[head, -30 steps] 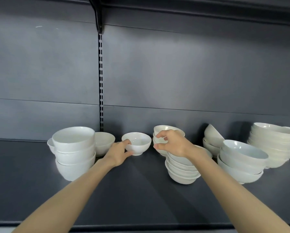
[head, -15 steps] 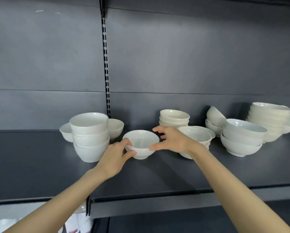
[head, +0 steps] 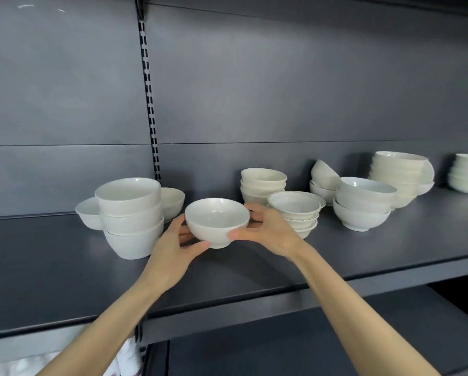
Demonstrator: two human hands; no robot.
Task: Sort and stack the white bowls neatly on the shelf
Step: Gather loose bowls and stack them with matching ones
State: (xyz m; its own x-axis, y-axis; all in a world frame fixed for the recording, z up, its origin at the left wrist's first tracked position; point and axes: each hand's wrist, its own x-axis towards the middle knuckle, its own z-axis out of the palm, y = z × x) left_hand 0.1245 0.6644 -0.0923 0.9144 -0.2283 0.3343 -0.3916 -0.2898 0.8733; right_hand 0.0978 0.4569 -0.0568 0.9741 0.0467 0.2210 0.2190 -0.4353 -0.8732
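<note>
White bowl (head: 217,222) at frame centre, gripped between left hand (head: 173,246) and right hand (head: 268,230), fingers curled round its sides; seemingly just off the shelf (head: 363,256).

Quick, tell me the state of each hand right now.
Left hand: grips the small white bowl by its left side.
Right hand: grips the same bowl by its right side.

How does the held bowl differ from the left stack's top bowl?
The held bowl is shallower and flared, with a small foot; the top stack bowl is deeper and straighter-sided. The left hand and right hand grip the held bowl; the top stack bowl nests on two others. Both are white, upright, empty.
</note>
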